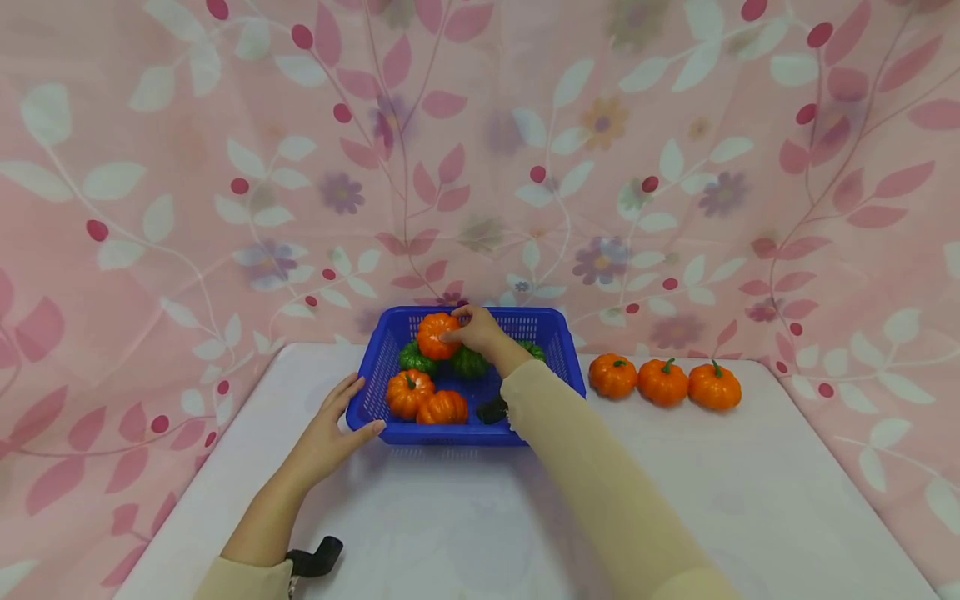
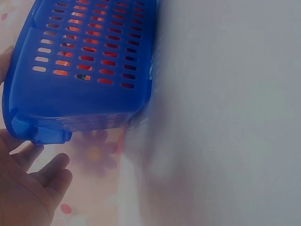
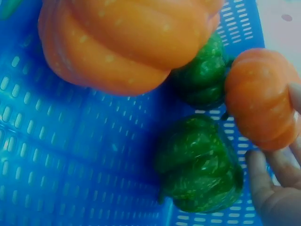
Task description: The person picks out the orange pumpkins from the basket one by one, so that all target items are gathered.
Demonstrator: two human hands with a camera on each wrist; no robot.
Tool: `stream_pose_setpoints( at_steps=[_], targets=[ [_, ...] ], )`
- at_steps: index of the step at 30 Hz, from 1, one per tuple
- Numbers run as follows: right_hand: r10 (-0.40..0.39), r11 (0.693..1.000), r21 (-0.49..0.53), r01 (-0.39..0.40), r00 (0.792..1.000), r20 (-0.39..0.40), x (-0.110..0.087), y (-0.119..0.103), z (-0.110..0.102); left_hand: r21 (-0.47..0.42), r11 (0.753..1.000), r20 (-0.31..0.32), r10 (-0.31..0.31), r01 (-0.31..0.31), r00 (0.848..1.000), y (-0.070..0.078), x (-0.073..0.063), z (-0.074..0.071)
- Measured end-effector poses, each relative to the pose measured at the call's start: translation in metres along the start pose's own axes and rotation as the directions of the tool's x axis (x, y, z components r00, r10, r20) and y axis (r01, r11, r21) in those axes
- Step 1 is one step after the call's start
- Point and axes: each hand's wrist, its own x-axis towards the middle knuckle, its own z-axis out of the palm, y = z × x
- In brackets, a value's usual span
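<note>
A blue plastic basket (image 1: 465, 434) holds small orange and green pumpkins. At its back, my right hand (image 1: 480, 331) grips an orange pumpkin (image 1: 435, 336), seen between thumb and fingers in the right wrist view. Two green pumpkins (image 3: 200, 162) lie close by it. My left hand (image 1: 333, 429) is at the basket's front left corner, thumb over the front rim and fingers spread along the left side. In the left wrist view its fingertips (image 2: 33, 153) touch the rim's corner. Two more orange pumpkins (image 1: 409, 393) sit in the front left of the basket.
Three orange pumpkins (image 1: 663, 382) stand in a row right of the basket on the white table (image 1: 750, 492). A pink floral cloth (image 1: 480, 167) hangs right behind the table. A dark green item (image 1: 491, 409) shows in the basket beside the right sleeve.
</note>
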Motion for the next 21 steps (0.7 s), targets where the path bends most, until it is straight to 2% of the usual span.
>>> stream_pose_setpoints(
  at_steps=[5, 9, 17, 21],
  targets=[
    [0.018, 0.998, 0.063, -0.020, 0.999, 0.045, -0.002, -0.007, -0.006, 0.002, 1.000, -0.004, 0.010, -0.009, 1.000, 0.000, 0.001, 0.001],
    [0.020, 0.998, 0.061, -0.026, 0.996, 0.089, -0.007, -0.016, -0.014, -0.003, 1.000, -0.002, 0.009, -0.009, 1.000, 0.001, 0.002, 0.002],
    [-0.035, 0.999, 0.006, 0.035, 0.984, 0.174, -0.041, -0.037, -0.031, -0.001, 1.000, -0.005, 0.004, -0.004, 1.000, 0.001, 0.000, 0.001],
    [-0.065, 0.997, -0.037, 0.073, 0.981, 0.185, -0.061, -0.042, -0.043, 0.008, 1.000, 0.000, -0.008, 0.008, 1.000, 0.001, 0.000, 0.000]
  ],
)
